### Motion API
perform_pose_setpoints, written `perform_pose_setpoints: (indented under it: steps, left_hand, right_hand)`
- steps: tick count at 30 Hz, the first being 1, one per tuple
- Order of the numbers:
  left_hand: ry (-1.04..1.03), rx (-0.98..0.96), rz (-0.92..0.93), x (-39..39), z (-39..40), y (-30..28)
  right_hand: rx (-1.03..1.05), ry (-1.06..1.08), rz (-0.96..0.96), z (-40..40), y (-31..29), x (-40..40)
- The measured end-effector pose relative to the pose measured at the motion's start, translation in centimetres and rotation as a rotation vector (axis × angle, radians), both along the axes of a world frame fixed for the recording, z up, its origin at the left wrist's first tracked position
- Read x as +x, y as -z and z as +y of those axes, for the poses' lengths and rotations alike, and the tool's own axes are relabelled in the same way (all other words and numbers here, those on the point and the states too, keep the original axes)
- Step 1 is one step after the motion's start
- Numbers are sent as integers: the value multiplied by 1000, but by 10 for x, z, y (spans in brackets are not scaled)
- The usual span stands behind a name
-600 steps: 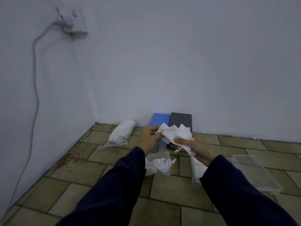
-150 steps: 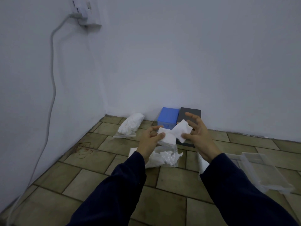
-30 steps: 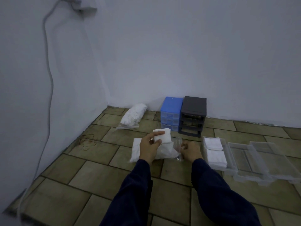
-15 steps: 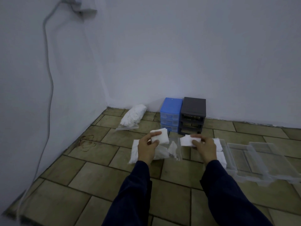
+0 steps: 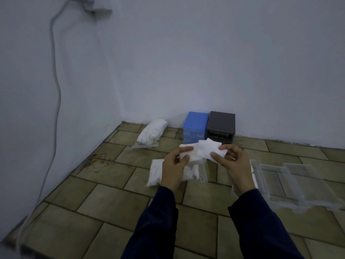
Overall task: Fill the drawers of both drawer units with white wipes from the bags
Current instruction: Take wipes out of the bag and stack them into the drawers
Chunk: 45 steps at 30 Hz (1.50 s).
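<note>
**Hands brought the wipes together above the open bag**

Half a second earlier the two hands had been apart, each with its own wipe; now they had met over the floor (image 5: 115,199). The clear drawers (image 5: 291,184) lay empty to the right, well apart from the blue drawer unit (image 5: 195,126) and black drawer unit (image 5: 221,124) by the wall. The full bag (image 5: 152,133) lay untouched; the open bag (image 5: 194,172) sat below the hands. The left hand (image 5: 172,170) pinched a folded wipe (image 5: 186,152), and the right hand (image 5: 236,165) pinched another wipe (image 5: 211,149), overlapping it. Stacking them probably readied a batch for a drawer.
</note>
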<state>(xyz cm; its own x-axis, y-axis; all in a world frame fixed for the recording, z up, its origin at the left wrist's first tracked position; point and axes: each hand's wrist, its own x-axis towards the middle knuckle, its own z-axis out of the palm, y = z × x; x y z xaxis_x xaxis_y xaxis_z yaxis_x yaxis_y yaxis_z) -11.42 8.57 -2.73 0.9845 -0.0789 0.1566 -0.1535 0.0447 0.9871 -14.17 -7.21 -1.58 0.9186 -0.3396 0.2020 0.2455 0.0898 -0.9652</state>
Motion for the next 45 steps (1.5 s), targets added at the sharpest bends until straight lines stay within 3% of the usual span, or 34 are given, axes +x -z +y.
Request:
perform_pose_setpoints:
  steps: [8,16,22,34,40,45]
  left_hand:
    - [21,46,-95,-8,-6,-6]
    - [75,-128,50,-15,-7,-18]
    - [44,-48,-17,-15,-9,-13]
    - [4,-46,-47,-16,-6,-14]
    - [-17,-51,-58,-16,-8,-15]
    - [-133,-88,-36,-11,0,-11]
  right_hand:
    - [-147,-99,-62,8,-9,-4]
    - [-238,-68,-62,10,-7,-3]
    - [-312,-69,-45,15,-5,-6]
    - [-92,-85,-45,13,-9,-10]
    - [-89,-76,-64,10,-12,-11]
    - [-11,87,-92,5,-13,-10]
